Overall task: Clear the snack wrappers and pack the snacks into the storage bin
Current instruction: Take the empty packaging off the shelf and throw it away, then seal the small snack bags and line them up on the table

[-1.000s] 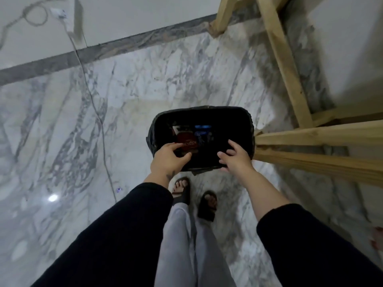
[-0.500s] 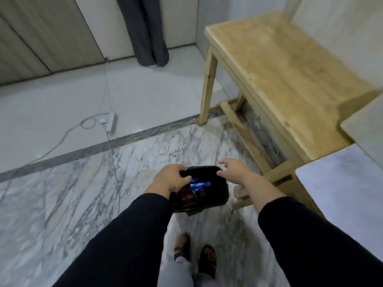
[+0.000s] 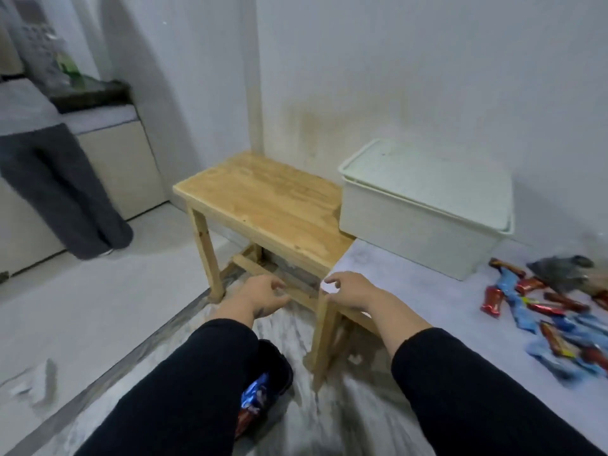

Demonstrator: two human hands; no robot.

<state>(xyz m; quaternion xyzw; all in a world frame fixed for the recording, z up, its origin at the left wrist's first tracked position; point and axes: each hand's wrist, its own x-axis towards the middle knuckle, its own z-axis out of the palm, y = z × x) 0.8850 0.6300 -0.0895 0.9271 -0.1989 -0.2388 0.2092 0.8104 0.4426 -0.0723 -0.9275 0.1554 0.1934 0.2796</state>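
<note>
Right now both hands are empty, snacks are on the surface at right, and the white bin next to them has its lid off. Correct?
Not quite: the head view shows the white bin with its lid on. The rest holds: left hand and right hand hold nothing, and the snacks lie on the surface at right.

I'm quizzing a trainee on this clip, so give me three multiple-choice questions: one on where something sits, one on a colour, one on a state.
1. Where is the white storage bin?
A. On the wooden table
B. On the pale counter against the wall
C. On the floor

2. What colours are the snack bars?
A. Red and blue
B. Green and yellow
C. All black

3. How is the bin's lid?
A. Off
B. Leaning on the wall
C. On the bin

Key: 1 B, it stands on the counter beside the wooden table. 2 A, the wrappers show it. 3 C, it covers the top.
</note>
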